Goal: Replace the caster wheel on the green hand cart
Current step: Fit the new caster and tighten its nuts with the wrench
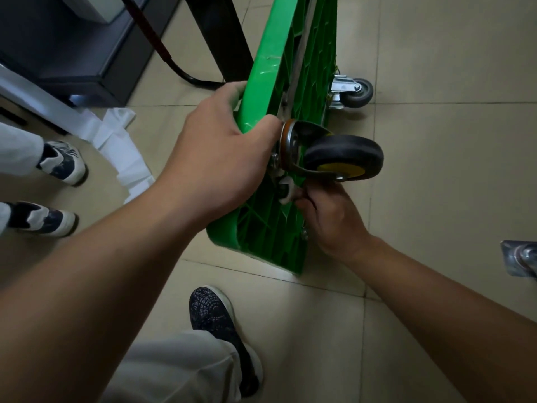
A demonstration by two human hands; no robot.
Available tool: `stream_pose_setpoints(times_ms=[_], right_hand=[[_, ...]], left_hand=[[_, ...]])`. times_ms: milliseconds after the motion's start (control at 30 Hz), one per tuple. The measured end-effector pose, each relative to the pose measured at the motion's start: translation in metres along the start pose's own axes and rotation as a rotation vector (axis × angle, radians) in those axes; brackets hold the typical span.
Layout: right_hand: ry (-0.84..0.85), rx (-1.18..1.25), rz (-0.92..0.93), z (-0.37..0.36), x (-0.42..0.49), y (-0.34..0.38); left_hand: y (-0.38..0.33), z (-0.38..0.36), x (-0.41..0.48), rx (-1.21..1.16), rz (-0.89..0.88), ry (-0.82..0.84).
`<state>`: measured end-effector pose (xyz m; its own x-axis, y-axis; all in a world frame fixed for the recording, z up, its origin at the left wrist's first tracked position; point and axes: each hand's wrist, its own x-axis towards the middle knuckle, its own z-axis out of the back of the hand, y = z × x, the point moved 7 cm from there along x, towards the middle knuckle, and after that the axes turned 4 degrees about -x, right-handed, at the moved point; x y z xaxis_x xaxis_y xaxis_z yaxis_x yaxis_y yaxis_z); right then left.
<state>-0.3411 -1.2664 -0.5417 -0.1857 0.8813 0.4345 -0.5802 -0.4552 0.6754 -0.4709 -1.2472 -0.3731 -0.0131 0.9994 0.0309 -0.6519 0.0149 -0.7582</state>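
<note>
The green hand cart [270, 228] stands on its edge on the tiled floor, ribbed underside facing right. A black caster wheel [344, 155] with a yellow hub sits against that underside on its metal fork. My left hand [223, 152] grips the cart's near edge, thumb beside the caster's top plate. My right hand [328, 213] is below the caster, fingers curled round a small silver wrench [286, 190] at the mounting plate. A grey caster [356, 93] is fixed at the cart's far corner.
Another caster [520, 258] lies on the floor at the right edge. My dark shoe [215, 318] is in front of the cart. Another person's shoes [62, 164] stand at the left, near white paper [128, 152]. Dark furniture and a black hose lie beyond.
</note>
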Motion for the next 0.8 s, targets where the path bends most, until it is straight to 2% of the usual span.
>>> stream_pose_setpoints(times_ms=[167,300,500,667,800], right_hand=[[0.041,0.053,-0.068,-0.019,0.005,-0.016],[0.063,0.055,-0.033,-0.020,0.006,-0.014],[0.200,0.049,-0.010,-0.022,0.019,-0.019],[0.137,0.020,0.066,-0.017,0.023,-0.015],[0.156,0.130,-0.032,-0.021,0.010,-0.010]], left_hand=[[0.000,-0.001,0.000,-0.004,-0.005,0.027],[-0.002,-0.002,-0.001,-0.004,-0.015,0.045],[-0.001,-0.001,-0.002,-0.015,0.011,0.039],[0.000,0.001,-0.001,0.010,0.029,0.007],[0.001,0.001,0.000,0.000,0.033,0.002]])
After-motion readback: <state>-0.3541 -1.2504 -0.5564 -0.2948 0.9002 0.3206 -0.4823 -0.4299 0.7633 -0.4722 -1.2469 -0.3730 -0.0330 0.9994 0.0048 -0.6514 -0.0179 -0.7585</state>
